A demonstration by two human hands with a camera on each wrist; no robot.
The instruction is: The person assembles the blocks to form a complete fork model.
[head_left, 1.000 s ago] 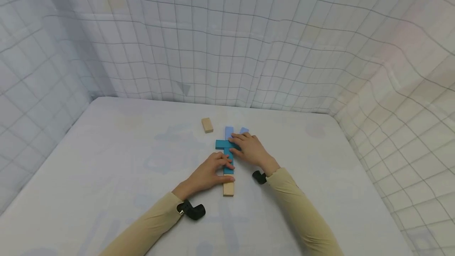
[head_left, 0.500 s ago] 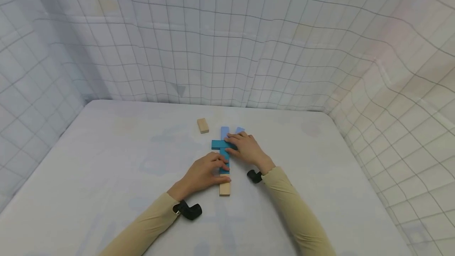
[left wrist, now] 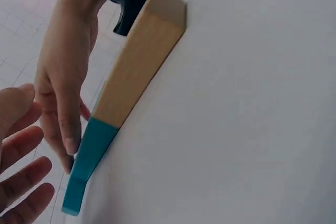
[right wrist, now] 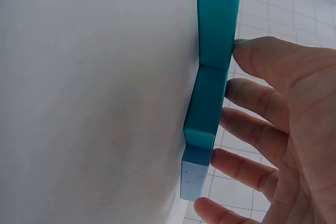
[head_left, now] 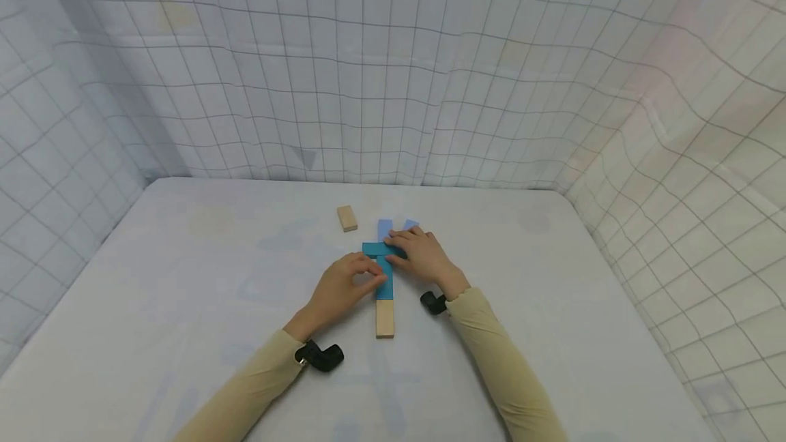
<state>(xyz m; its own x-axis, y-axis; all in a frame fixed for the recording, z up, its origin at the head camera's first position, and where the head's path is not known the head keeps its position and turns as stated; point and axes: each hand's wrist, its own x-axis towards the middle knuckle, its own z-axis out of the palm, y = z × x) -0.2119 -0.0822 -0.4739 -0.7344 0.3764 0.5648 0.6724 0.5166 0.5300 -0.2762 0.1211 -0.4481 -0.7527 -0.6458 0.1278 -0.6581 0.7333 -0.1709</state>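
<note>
Wooden blocks lie in a row on the table in the head view: a natural wood block nearest, a teal block end to end with it, and a teal crossbar block across the far end. My left hand hovers at the left of the teal block; its fingers are loosely bent and hold nothing. My right hand covers the crossbar's right part. In the right wrist view its fingertips rest along the blocks' top edge, thumb touching the lengthwise teal block.
A light blue block lies beyond the crossbar. Another light blue block is partly hidden by my right hand. A loose natural wood block lies at the far left. The white table is bordered by grid-patterned curtains.
My left hand has lifted off the wood and teal blocks and moved slightly away from me, uncovering the wood block. My right hand stays on the crossbar. The head view has shifted slightly.
</note>
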